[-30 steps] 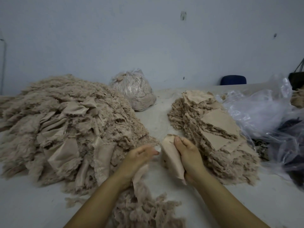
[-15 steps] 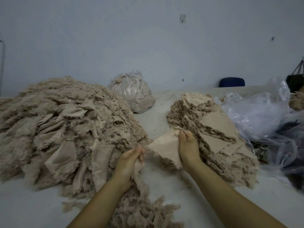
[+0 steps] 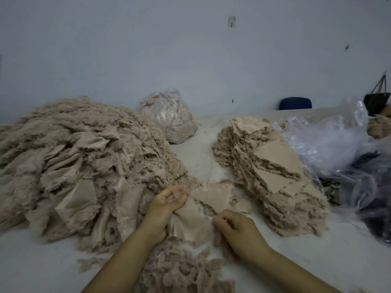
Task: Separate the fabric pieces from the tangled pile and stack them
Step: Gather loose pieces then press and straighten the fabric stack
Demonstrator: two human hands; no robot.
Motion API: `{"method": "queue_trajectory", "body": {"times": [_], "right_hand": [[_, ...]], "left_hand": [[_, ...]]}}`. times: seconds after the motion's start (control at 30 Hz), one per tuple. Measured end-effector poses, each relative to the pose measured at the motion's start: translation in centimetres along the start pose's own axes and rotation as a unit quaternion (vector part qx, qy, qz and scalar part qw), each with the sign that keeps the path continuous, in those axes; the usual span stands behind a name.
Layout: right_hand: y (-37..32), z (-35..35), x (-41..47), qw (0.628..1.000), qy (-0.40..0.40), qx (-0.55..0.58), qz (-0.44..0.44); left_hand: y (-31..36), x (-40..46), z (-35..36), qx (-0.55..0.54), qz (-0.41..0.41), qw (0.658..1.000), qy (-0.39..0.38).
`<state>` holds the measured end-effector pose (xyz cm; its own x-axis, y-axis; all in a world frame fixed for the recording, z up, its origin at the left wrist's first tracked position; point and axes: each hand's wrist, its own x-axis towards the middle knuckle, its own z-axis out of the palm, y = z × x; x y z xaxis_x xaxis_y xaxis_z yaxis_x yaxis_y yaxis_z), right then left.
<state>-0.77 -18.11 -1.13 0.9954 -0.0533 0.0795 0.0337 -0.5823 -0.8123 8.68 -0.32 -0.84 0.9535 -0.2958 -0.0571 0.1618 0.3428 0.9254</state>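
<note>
From my remote feed: a tangled pile (image 3: 80, 170) of beige fabric fills the frame's left, the stack (image 3: 268, 178) of sorted pieces sits right of center, and a loose fabric piece (image 3: 213, 197) lies between them at lower center. My left hand (image 3: 167, 203) rests on fabric, fingers loosely curled; whether it grips, I cannot tell. My right hand (image 3: 234, 231) pinches a fabric edge.

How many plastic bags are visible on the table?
3: a tied clear bag of scraps at the back centre, a crumpled clear bag at right, and a dark-filled bag at far right. More may be hidden.
</note>
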Motion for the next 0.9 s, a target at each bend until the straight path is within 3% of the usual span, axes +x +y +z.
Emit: {"method": "queue_trajectory", "body": {"times": [0.1,0.2,0.27,0.4,0.53,0.63,0.7,0.77,0.83,0.9], "right_hand": [[-1.4,0.0,0.9,0.992,0.080,0.102,0.014],[-2.7,0.4,2.1,0.961,0.020,0.265,0.081],[-2.7,1.1,2.4,0.962,-0.008,0.265,0.061],[-1.9,3.0,2.9,0.958,0.010,0.286,0.033],[-1.8,3.2,3.3,0.973,0.126,0.192,0.000],[-1.3,1.9,3.3,0.960,0.206,0.190,0.001],[-1.1,1.5,3.3,0.961,0.213,0.175,-0.005],[-1.3,1.9,3.1,0.966,0.184,0.181,-0.019],[-1.7,2.7,3.0,0.966,0.138,0.215,-0.040],[-2.0,3.0,2.9,0.964,0.131,0.223,-0.058]], "left_hand": [[0.1,-0.4,0.7,-0.004,0.015,0.999,-0.044],[-0.1,-1.1,1.4,0.041,0.033,0.996,-0.075],[-0.4,-1.3,1.8,0.072,0.044,0.994,-0.066],[-0.7,-1.0,2.1,0.139,0.104,0.985,0.005],[-1.0,-0.3,1.5,0.226,0.167,0.953,0.114],[-0.3,0.4,0.2,0.202,0.162,0.954,0.153],[0.0,0.3,0.1,0.219,0.171,0.955,0.109],[-0.2,-0.4,1.0,0.259,0.149,0.954,0.004],[-1.0,-1.0,1.9,0.327,0.127,0.933,-0.081],[-1.2,-1.4,2.5,0.329,0.134,0.931,-0.089]]}}
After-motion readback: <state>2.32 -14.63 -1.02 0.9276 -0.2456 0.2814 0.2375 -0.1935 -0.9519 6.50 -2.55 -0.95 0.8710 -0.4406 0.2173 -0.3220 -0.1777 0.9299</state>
